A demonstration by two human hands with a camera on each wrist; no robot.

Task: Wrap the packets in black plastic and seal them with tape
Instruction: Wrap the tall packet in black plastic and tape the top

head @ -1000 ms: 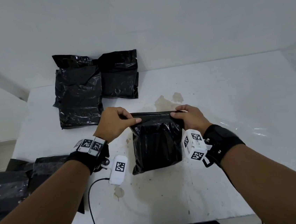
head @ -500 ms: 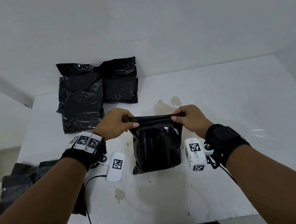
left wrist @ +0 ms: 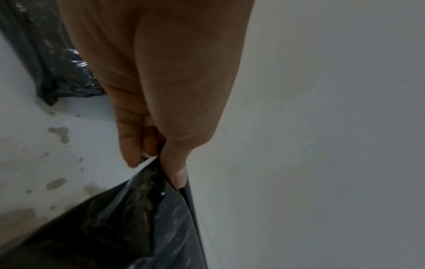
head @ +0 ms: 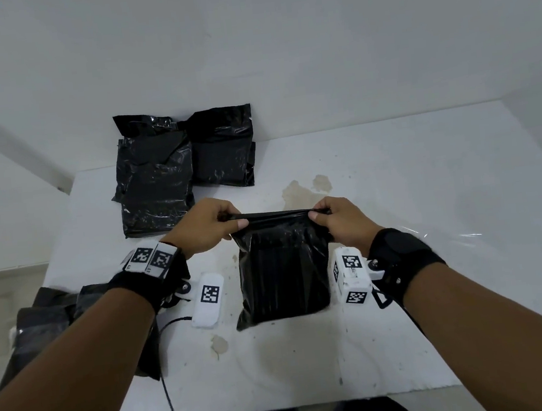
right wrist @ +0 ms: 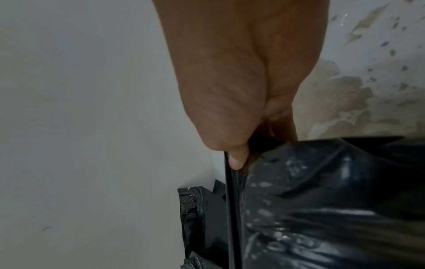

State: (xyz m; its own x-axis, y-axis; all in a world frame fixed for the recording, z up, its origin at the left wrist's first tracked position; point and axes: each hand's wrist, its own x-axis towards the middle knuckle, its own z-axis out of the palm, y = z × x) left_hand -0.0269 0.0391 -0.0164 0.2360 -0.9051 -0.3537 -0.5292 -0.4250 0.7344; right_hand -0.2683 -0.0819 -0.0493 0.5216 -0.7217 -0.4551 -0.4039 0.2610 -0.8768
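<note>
Both top corners of the glossy black plastic bag (head: 281,271) were pinched, one by the left hand (head: 203,225) and one by the right hand (head: 341,219), thumb against curled fingers, so the mouth was drawn into a taut flat line. The bag was held upright above the stained white table (head: 428,188); its lower end seemed near or on the surface. Held so, the packet inside was judged to settle downward, leaving slack for folding. Wrapped black plastic bundles (head: 160,180) lay by the far wall, presumably finished. No tape was seen.
</note>
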